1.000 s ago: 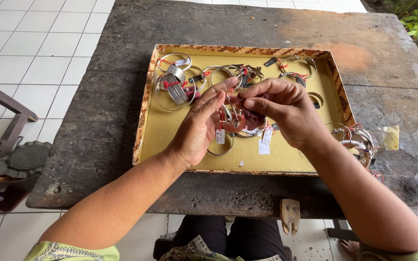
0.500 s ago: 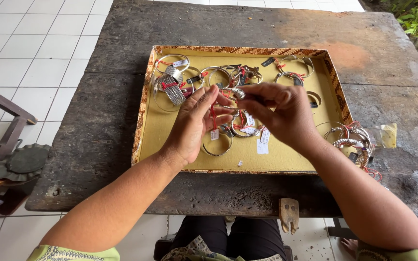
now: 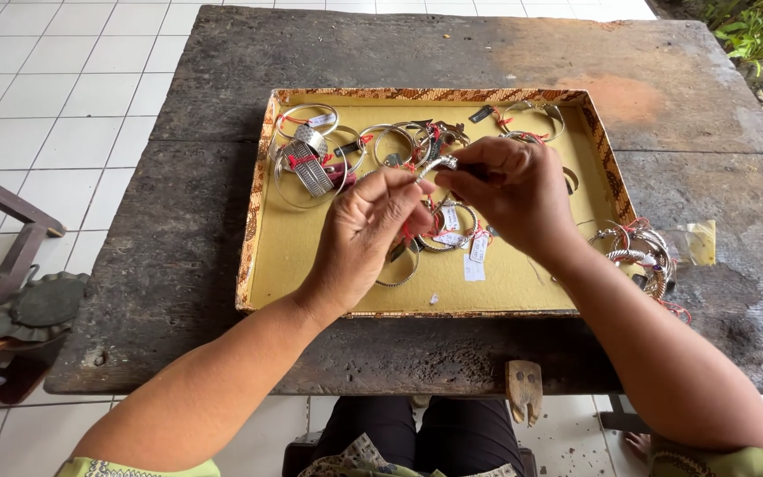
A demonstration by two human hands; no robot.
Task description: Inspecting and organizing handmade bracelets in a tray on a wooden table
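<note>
Two hands meet above a shallow yellow tray (image 3: 311, 256) with a patterned brown rim, which sits on a dark, weathered wooden worktop (image 3: 205, 221). The left hand (image 3: 366, 231) has its grip pinched together, thumb against fingertips, on one end of a thin silver bangle (image 3: 437, 164); the right hand (image 3: 514, 194) closes its grip on the other end of the same bangle, so the piece is held between both hands, lifted clear of the tray floor, over the middle of the tray. A red thread (image 3: 408, 231) shows beside the left fingers, and it seems to hang from what that hand holds, though the view there is crowded.

On the tray floor under the hands lie more silver bangles with small white tags (image 3: 473, 256) on red string. In the far left corner of the tray is a cluster of rings and hoops, among them a wide patterned cuff (image 3: 311, 173). More hoops (image 3: 536, 119) lie toward the far right corner.

To the right of the tray, on the bare wood, sits a heap of silver bangles (image 3: 642, 256), and just beyond it a small clear plastic bag (image 3: 698, 243). At the near edge of the worktop a small wooden peg (image 3: 524, 389) juts out. White floor tiles (image 3: 55, 97) lie to the left
</note>
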